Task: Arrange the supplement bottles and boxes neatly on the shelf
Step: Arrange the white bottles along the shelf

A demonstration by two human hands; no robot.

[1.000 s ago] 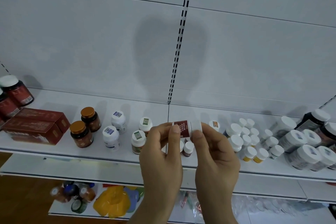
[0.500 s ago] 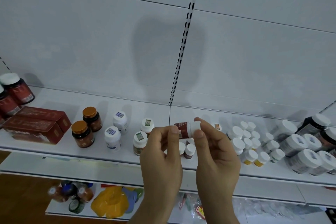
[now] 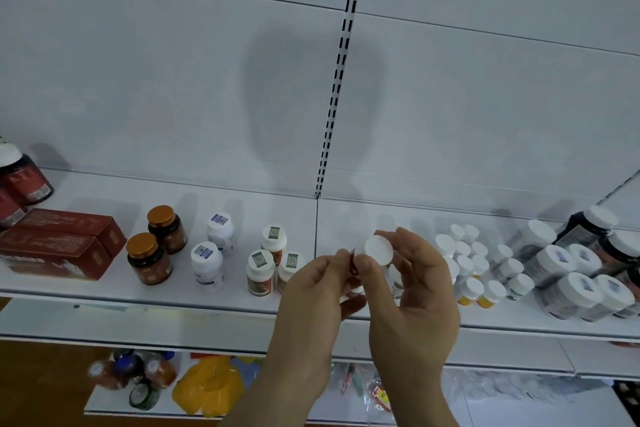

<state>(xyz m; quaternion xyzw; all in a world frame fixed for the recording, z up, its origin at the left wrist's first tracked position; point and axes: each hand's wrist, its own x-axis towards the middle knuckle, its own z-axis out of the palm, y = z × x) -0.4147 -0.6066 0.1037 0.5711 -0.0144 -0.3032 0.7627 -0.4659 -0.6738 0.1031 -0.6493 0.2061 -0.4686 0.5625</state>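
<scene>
A small bottle (image 3: 375,249) with a white cap and a dark red label is held between both hands in front of the white shelf (image 3: 221,300), its cap turned toward me. My left hand (image 3: 313,288) pinches its base end, and my right hand (image 3: 414,284) grips the cap end. On the shelf stand two red boxes (image 3: 59,243), two amber bottles with copper lids (image 3: 156,246), two white bottles with blue stickers (image 3: 213,250) and three white-capped bottles with green stickers (image 3: 268,263).
Many small white-capped bottles (image 3: 474,267) crowd the shelf right of my hands, with larger white-lidded jars (image 3: 581,274) at the far right. Dark red jars (image 3: 20,180) stand at the far left. A lower shelf holds mixed bottles and a yellow packet (image 3: 207,388).
The bottle has been turned in my hands: its red label faced me before, and now the white cap faces me. The view has shifted slightly left.
</scene>
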